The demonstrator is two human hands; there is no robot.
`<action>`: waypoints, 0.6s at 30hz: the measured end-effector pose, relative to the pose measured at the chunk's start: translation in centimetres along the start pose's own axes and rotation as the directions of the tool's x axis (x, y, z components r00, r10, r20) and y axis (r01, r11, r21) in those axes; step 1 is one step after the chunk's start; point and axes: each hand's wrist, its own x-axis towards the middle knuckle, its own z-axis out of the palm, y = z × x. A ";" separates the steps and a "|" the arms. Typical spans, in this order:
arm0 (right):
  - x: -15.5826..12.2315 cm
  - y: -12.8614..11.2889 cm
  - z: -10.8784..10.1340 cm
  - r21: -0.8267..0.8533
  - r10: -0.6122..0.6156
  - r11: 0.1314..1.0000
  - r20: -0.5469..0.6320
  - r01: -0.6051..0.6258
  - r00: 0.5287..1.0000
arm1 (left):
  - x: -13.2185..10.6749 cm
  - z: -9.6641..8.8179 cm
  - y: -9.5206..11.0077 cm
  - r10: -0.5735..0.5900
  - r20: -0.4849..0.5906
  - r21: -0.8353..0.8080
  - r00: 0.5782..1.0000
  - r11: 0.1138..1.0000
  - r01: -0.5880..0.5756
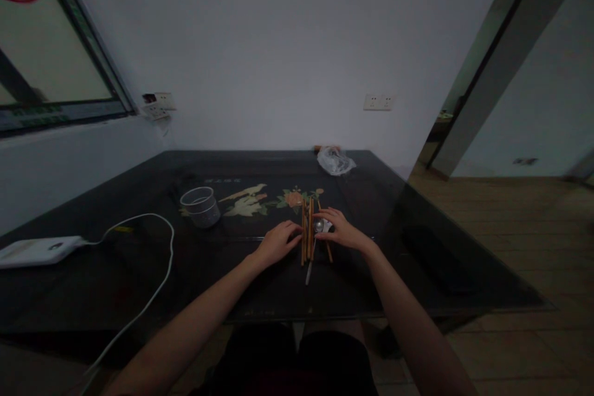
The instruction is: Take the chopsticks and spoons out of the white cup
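Several wooden chopsticks (310, 238) lie roughly side by side on the dark table, pointing away from me. Among them is a metal spoon, its round bowl (319, 226) beside the bundle and its pale handle (309, 273) sticking out toward me. My left hand (280, 242) rests at the bundle's left side, fingertips against the chopsticks and thumb apart. On the other side my right hand (341, 231) has its thumb and fingers spread around the spoon bowl. Under it passes a slanted chopstick (329, 252), set off from the others. Neither hand visibly grips anything.
A clear plastic tub (200, 207) stands left of the table's painted bird and flowers. At the back lies a crumpled clear bag (335, 161). A white power bank (41, 252) with a long cable (171, 247) is at left; a dark flat object (436, 260) lies right.
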 end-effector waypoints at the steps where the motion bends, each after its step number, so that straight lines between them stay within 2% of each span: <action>1: 0.1 0.0 0.0 0.006 -0.007 1.000 -0.037 0.007 0.999 | 0.0 -0.1 0.0 -0.006 0.001 -0.003 1.000 1.000 0.006; 5: 0.6 -0.2 -0.1 0.023 0.018 1.000 -0.186 -0.014 0.982 | 0.1 -0.6 0.2 -0.040 -0.008 0.015 0.999 0.999 0.041; 10: 0.7 -0.4 -0.4 0.052 0.039 0.998 -0.291 -0.025 0.956 | 0.0 -2.5 1.0 -0.011 -0.105 0.031 0.994 0.999 0.014; 15: 0.7 -0.9 -0.5 0.146 0.083 0.989 -0.350 -0.033 0.933 | -0.4 -7.0 2.3 0.022 -0.274 -0.024 0.961 0.999 -0.029; 18: 0.9 -1.9 -0.6 0.235 0.111 0.971 -0.310 -0.037 0.944 | -1.7 -10.4 2.7 0.017 -0.418 -0.046 0.908 0.998 -0.040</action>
